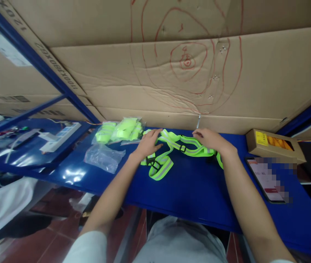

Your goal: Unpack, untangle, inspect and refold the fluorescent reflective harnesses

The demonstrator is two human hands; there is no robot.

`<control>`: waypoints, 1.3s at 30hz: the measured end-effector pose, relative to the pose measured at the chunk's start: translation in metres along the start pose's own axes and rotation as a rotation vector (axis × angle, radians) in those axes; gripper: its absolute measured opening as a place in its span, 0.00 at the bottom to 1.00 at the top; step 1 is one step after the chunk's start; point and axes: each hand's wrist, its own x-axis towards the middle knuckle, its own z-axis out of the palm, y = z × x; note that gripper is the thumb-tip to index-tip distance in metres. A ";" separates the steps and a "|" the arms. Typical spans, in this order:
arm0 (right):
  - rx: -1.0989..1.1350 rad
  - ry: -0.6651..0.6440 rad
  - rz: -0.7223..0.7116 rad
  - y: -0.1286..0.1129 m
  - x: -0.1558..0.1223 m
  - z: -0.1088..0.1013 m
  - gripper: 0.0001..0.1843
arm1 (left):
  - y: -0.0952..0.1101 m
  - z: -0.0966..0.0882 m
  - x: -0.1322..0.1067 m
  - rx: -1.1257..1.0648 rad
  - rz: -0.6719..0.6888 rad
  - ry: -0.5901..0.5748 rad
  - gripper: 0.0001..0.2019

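A neon yellow-green reflective strap [162, 168] with grey stripes and black buckles lies loosely spread on the blue table [182, 193]. My left hand [149, 143] rests over its left part, fingers stretched forward and thumb apart. At the strap's right part is my right hand [210, 139], with bent fingers closed on the band; its fingertips are partly hidden. One end of the strap hangs out beneath my right wrist. Left of my left hand lie clear bags [126, 129] packed with similar neon straps, and a crumpled clear plastic bag [104, 157].
A cardboard sheet [111, 69] with red target rings stands behind the table. At right are a small cardboard box [276, 146] and a phone [266, 179]. A blue metal frame [75, 106] borders the left side, with a power strip [60, 137] beyond it. Another person's sleeve [7, 197] shows lower left.
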 end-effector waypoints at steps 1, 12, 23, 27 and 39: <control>0.008 0.009 -0.048 -0.009 0.002 0.006 0.14 | 0.005 0.005 0.009 0.038 -0.003 0.000 0.31; 0.294 0.227 -0.291 -0.041 -0.002 0.004 0.20 | 0.101 -0.048 0.027 0.196 0.142 0.336 0.27; 1.034 -0.017 -0.330 -0.085 -0.042 -0.022 0.26 | 0.200 -0.097 0.060 -0.391 0.507 0.094 0.27; 1.142 0.080 -0.316 -0.080 -0.053 -0.034 0.31 | 0.229 -0.104 0.067 -0.628 0.472 -0.068 0.22; 0.563 -0.127 -0.424 -0.085 -0.093 -0.077 0.17 | 0.248 -0.127 0.073 -1.173 0.188 0.041 0.11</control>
